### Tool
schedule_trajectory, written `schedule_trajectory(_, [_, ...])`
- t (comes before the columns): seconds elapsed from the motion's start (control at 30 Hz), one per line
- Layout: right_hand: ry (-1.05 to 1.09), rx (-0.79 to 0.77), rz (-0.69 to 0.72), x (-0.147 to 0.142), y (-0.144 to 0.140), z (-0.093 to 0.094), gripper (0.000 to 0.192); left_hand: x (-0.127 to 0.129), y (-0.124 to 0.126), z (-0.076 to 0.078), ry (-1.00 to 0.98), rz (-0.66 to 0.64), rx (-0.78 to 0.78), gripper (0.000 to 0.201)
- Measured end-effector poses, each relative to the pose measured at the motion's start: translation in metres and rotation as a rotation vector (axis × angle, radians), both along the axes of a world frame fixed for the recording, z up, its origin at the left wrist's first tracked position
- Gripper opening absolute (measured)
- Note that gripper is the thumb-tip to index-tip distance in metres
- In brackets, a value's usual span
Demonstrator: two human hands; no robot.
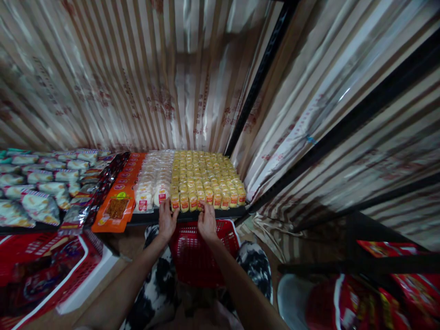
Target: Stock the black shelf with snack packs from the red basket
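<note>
Head view: small yellow packets point(202, 178) with red-banded fronts, packed in tight rows.

Both bare forearms reach forward and up from the bottom of the view, drawing closer together toward the wrists. The left hand point(167, 220) is held palm down with its back to the camera, fingers stretched forward and slightly spread, the fingertips at the far end of the reach. The right hand point(207, 221) sits just beside it at the same height, also back up, with its fingers curled a little at the tips. The two hands are near each other but apart, with a narrow gap between them. Whether either one grips anything cannot be told. Below the arms, the person's knees show in patterned black-and-white trousers.
</note>
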State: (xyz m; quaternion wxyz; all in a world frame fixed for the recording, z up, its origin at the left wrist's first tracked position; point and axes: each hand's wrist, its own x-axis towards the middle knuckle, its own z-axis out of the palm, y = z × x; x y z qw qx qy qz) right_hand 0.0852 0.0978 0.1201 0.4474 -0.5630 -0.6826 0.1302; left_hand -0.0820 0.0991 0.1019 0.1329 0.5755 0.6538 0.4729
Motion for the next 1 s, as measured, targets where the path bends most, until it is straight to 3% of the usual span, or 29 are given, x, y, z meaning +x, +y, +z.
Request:
schedule_trajectory(0.37, [0.059,0.086,0.035,0.011,-0.010,-0.014,0.041,-0.002,-0.007,0.004,0.095,0.053,-0.009,0.056])
schedule_trajectory(0.63, [0.074,0.110,-0.037,0.012,-0.045,-0.035,0.031,0.001,-0.024,0.004,0.055,0.063,-0.010,0.053])
schedule_trajectory(0.77, [0.063,0.140,-0.037,0.012,-0.041,-0.025,0.031,0.003,-0.006,0.009,-0.064,0.051,-0.029,0.062])
schedule_trajectory(0.87, [0.004,0.153,-0.074,0.012,-0.028,-0.009,0.033,0.004,0.008,0.012,-0.195,0.037,-0.066,0.057])
schedule_trajectory(1.0, [-0.104,0.167,-0.110,0.008,-0.015,0.005,0.040,0.011,0.018,0.011,-0.209,0.001,-0.075,0.056])
